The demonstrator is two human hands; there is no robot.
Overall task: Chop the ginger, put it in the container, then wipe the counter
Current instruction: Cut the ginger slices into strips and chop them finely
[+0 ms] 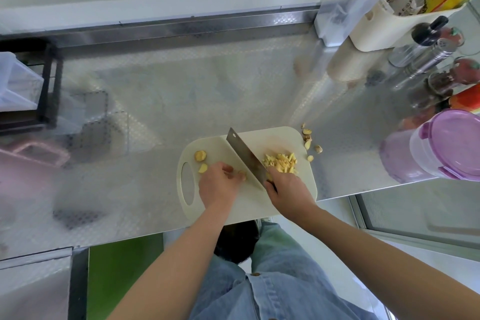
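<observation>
On the cream cutting board the left hand pinches a small ginger piece, fingers curled just beside the cleaver, whose handle the right hand clenches. Chopped ginger is heaped right of the blade, and two more chunks wait on the left. Ginger is firm and fibrous, probably slick where cut (small bits roll) — best held flat side down. The purple-lidded container stands well apart on the tabletop.
</observation>
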